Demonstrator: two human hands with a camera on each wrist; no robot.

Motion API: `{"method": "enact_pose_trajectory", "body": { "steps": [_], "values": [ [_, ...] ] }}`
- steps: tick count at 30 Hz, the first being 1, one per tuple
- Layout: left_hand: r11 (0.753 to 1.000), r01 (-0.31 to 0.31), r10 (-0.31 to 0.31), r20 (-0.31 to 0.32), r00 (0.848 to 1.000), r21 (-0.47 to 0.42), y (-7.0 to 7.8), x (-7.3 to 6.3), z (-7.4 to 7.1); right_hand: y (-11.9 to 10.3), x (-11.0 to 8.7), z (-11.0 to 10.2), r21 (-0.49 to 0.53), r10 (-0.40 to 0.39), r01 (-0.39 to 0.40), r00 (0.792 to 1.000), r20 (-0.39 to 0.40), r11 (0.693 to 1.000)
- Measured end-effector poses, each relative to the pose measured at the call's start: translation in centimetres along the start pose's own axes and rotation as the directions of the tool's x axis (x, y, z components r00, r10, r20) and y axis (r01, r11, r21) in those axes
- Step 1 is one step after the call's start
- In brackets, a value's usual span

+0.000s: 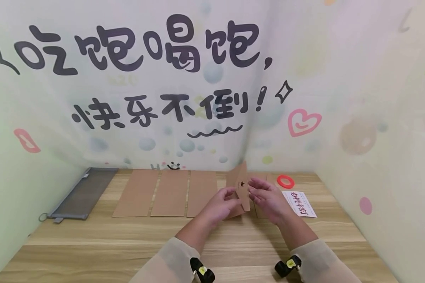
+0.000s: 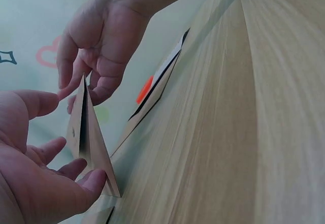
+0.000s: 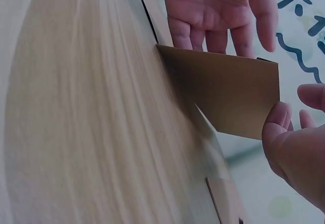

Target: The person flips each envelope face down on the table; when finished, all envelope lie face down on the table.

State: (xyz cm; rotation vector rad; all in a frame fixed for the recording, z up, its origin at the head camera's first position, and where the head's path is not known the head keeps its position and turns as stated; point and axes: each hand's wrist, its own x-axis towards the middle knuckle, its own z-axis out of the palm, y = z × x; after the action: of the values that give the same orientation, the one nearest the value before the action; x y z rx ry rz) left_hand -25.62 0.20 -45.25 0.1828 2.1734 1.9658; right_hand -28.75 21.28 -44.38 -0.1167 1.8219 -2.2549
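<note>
A folded brown kraft-paper card [image 1: 243, 198] stands raised at an angle above the table, right of the middle in the head view. It bears a small dark print, and the left wrist view shows a narrow gap between its two panels. My right hand [image 1: 270, 202] pinches its upper edge with the fingertips. On the other side my left hand [image 1: 216, 208] has loosely spread fingers, some against the lower part of the card [image 2: 104, 163]. The right wrist view shows the broad plain face of the card [image 3: 223, 92], which hides the left fingertips.
Several flat brown cards [image 1: 132, 194] lie in a row along the back of the wooden table [image 1: 127, 247]. A grey zip pouch [image 1: 86, 194] is at the far left. To the right are a red ring [image 1: 285, 181] and a white card with red writing [image 1: 301, 204]. A printed curtain [image 1: 184, 86] hangs behind.
</note>
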Motion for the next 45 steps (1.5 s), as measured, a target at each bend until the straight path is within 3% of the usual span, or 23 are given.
{"method": "enact_pose_trajectory", "body": {
  "steps": [9,16,24,35,40,45],
  "values": [
    [0.999,0.013,-0.009,0.072,0.997,-0.049,0.5,-0.7,0.3,0.0,-0.4,1.3,-0.048,0.001,0.002,0.997,0.071,0.999],
    [0.999,-0.016,0.018,0.061,0.998,-0.031,0.7,-0.8,0.5,-0.2,-0.8,2.1,-0.146,0.026,-0.013,0.996,0.087,0.989],
    [0.992,-0.033,0.037,0.028,0.999,-0.122,1.3,-0.7,0.4,0.2,-0.9,2.2,-0.204,0.043,-0.018,0.992,0.117,0.979],
    [0.978,-0.028,0.007,-0.103,0.995,-0.208,1.3,0.1,-0.7,1.7,-0.9,2.3,-0.323,0.115,-0.053,0.978,0.176,0.945],
    [0.969,-0.037,0.005,-0.129,0.992,-0.246,0.8,0.7,-1.3,1.6,-0.8,2.2,-0.335,0.123,-0.069,0.982,0.142,0.940],
    [0.980,-0.023,-0.009,-0.163,0.987,-0.199,0.4,0.6,-1.7,1.4,-0.7,1.8,-0.341,0.133,-0.103,0.989,0.066,0.934]
  ]
}}
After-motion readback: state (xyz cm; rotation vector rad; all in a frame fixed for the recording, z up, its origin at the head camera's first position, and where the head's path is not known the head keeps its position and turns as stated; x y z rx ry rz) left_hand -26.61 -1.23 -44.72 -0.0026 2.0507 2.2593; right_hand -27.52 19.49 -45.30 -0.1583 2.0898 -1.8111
